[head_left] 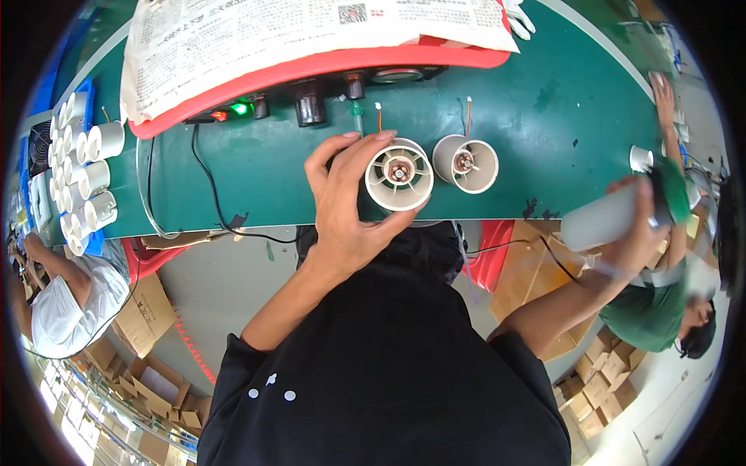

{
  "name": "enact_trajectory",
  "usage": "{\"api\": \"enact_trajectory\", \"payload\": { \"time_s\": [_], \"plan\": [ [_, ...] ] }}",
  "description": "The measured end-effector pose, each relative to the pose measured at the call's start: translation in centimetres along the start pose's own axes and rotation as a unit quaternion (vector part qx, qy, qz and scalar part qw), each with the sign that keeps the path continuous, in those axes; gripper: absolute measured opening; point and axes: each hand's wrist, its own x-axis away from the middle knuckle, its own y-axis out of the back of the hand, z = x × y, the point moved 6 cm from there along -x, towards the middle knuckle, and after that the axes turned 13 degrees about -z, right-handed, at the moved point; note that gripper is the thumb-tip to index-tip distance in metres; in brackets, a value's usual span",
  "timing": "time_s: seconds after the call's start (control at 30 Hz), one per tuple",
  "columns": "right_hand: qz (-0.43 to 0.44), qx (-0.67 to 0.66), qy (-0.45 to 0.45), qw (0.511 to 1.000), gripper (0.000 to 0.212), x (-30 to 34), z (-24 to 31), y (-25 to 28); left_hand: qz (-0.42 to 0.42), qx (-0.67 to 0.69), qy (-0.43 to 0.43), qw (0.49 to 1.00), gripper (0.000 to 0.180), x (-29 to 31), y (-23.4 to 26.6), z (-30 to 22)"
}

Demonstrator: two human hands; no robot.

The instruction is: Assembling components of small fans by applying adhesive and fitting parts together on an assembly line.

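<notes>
My left hand (342, 190) is closed around a white plastic fan housing (426, 180), at the table's near edge. Its open end faces up, showing spokes and a copper-wound motor in the middle. A second white fan housing (486, 172) stands just right of it on the green table, with a thin wire and plug behind it. Out to the right, my right hand (639, 229) grips a greyish bottle (597, 217) with a dark green top. That hand and the bottle are smeared by motion, and the bottle lies tilted.
A red-edged device (311, 70) with knobs and lights, covered by newspaper (295, 27), stands at the back. Several white housings (93, 179) crowd a blue tray at left. Co-workers sit at both sides; one's hand (662, 97) rests at the far right. A black cable (208, 175) crosses the table (536, 124).
</notes>
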Motion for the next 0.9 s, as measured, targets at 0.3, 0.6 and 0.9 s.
{"api": "enact_trajectory", "payload": {
  "time_s": [0.3, 0.6, 0.9],
  "plan": [
    [0.172, 0.317, 0.168, 0.917, 0.072, 1.4, -1.3, -9.0, 0.032, 0.035, 0.074, 0.996, 0.071, -0.1, 0.8, 0.4],
    [0.270, -0.043, 0.387, 0.880, 0.031, 6.9, 19.5, -19.2, 0.018, 0.047, 0.079, 0.996, 0.074, 0.4, 0.7, 0.9],
    [0.282, -0.058, 0.747, 0.599, 0.020, 19.9, 25.8, -38.0, 0.002, 0.033, 0.049, 0.998, 0.073, 0.2, 0.3, 0.1]
  ]
}}
